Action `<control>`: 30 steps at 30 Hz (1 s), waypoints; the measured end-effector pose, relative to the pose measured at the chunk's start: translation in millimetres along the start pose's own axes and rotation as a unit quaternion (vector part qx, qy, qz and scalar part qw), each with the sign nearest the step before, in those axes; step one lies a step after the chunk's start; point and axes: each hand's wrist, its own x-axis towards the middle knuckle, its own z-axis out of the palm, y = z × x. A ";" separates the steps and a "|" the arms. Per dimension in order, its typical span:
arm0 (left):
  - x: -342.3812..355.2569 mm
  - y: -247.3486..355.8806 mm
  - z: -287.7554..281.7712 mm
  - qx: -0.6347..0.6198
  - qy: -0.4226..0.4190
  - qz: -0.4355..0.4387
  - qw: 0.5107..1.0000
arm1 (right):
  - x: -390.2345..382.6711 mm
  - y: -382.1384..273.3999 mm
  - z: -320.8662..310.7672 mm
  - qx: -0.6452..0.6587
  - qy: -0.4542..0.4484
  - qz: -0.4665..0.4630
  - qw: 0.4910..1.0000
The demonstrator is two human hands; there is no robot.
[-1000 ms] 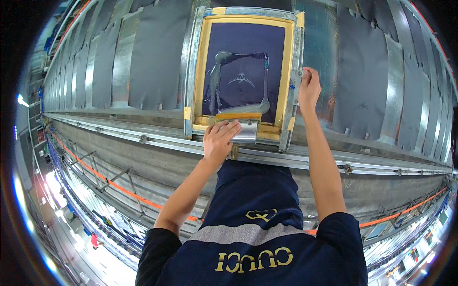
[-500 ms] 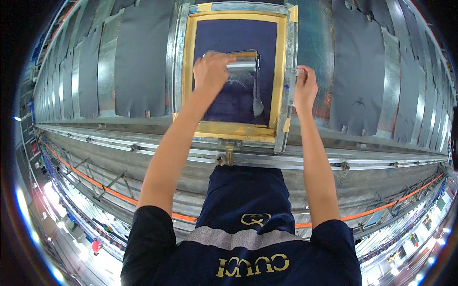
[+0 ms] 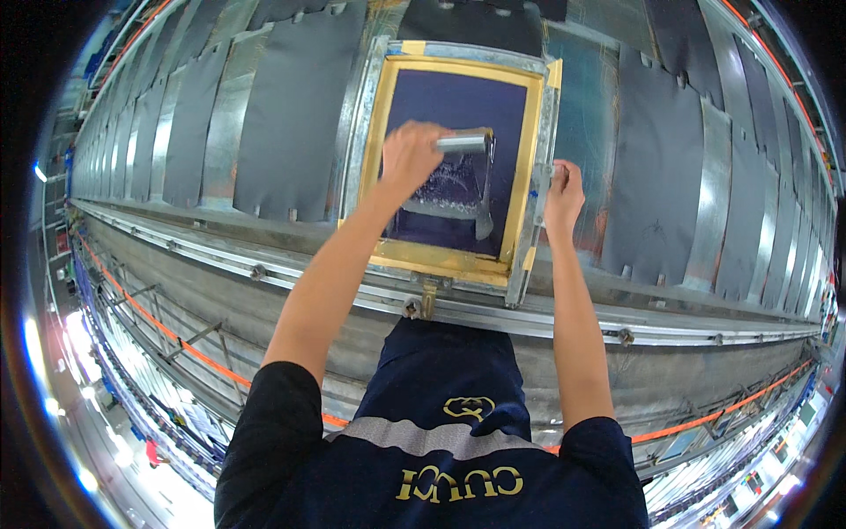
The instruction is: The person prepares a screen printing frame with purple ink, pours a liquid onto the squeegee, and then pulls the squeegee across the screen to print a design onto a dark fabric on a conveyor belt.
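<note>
A screen-printing frame (image 3: 545, 123) of grey metal, edged inside with yellow tape (image 3: 532, 106), lies in front of me around a dark purple mesh (image 3: 458, 97). My left hand (image 3: 411, 159) is closed round a squeegee (image 3: 465, 144) with a silvery metal handle, which rests over the middle of the mesh. Its blade is mostly hidden. A wet, whitish smear of ink (image 3: 441, 208) shows on the mesh on the near side of the squeegee. At the frame's right side, my right hand (image 3: 565, 198) pinches a small metal piece on the edge.
The long table carries rows of dark grey fabric panels (image 3: 295, 132) left and right (image 3: 656, 167) of the frame. Along its near edge runs a metal rail (image 3: 564, 327) with knobs, and a bracket (image 3: 428, 298) joins the frame there. An orange strip (image 3: 687, 427) runs below.
The view has shifted, so the frame sits lower and farther right in it. A whitish band now shows on the near part of the mesh. Both hands keep their grips.
</note>
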 end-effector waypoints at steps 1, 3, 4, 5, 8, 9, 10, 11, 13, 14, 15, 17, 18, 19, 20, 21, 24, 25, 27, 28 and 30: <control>12.8 1.6 0.8 0.037 -0.039 -0.007 0.999 | 0.3 3.7 -0.3 0.005 -0.001 0.002 1.000; 4.9 3.3 9.1 0.042 -0.047 0.001 0.998 | 1.4 8.3 2.4 0.018 -0.004 0.005 1.000; -5.3 6.0 12.0 0.043 -0.049 0.000 0.998 | 1.9 9.9 1.6 0.022 -0.002 0.010 1.000; -24.6 11.5 13.7 0.045 -0.051 -0.002 0.998 | 2.7 11.1 -1.0 0.027 -0.003 0.015 1.000; -79.8 32.5 6.3 0.041 -0.084 0.024 0.995 | 8.4 28.5 -0.7 0.055 0.013 0.025 0.998; -101.2 32.9 4.9 0.033 -0.089 0.035 0.995 | 10.0 32.0 0.6 0.065 0.015 0.023 0.998; -120.2 34.4 2.3 0.030 -0.071 0.052 0.996 | 9.9 32.0 0.2 0.078 0.006 0.004 0.997; -135.8 33.9 -0.6 0.024 -0.065 0.061 0.996 | 9.9 28.7 -1.1 0.092 -0.009 0.010 0.996; -152.6 32.7 -8.7 0.008 -0.044 0.076 0.996 | 8.5 15.1 -5.6 0.115 -0.042 0.014 0.992; -153.4 30.6 -13.9 -0.008 -0.029 0.076 0.997 | 8.7 5.5 -5.1 0.116 -0.014 0.011 0.993; -155.0 26.5 -22.2 -0.024 -0.015 0.072 0.997 | 12.7 -7.7 -1.8 0.089 -0.001 -0.018 0.996; -167.4 20.0 -43.0 -0.042 -0.011 0.053 0.998 | 7.4 -34.0 -2.0 0.031 0.022 -0.060 0.998; -167.4 15.9 -55.8 -0.043 -0.012 0.047 0.998 | -0.2 -50.7 -0.7 0.042 0.018 -0.045 0.998; -168.8 6.8 -67.5 -0.044 -0.014 0.040 0.998 | -6.1 -59.7 15.3 0.030 0.023 -0.066 0.997; -172.9 -8.3 -75.2 -0.048 0.018 0.036 0.998 | -12.9 -70.1 36.1 0.018 0.028 -0.087 0.996; -177.4 -32.3 -86.5 -0.043 0.018 0.025 0.999 | -23.0 -80.4 60.3 0.007 0.037 -0.106 0.994; -186.0 -117.2 -124.9 -0.031 0.003 0.006 0.999 | -59.8 -97.6 149.6 0.060 0.033 -0.099 0.993; -193.8 -147.3 -140.8 -0.019 -0.004 0.004 1.000 | -83.1 -117.9 182.7 0.075 0.025 -0.083 0.993; -205.9 -198.4 -168.5 -0.001 -0.017 -0.002 1.000 | -117.3 -156.8 225.8 0.108 -0.009 -0.040 0.993; -209.0 -219.8 -179.4 0.005 -0.024 -0.005 1.000 | -126.3 -164.7 247.2 0.116 -0.004 -0.044 0.992; -209.2 -253.7 -194.2 0.004 -0.017 0.013 1.000 | -134.4 -179.0 274.6 0.110 0.006 -0.053 0.993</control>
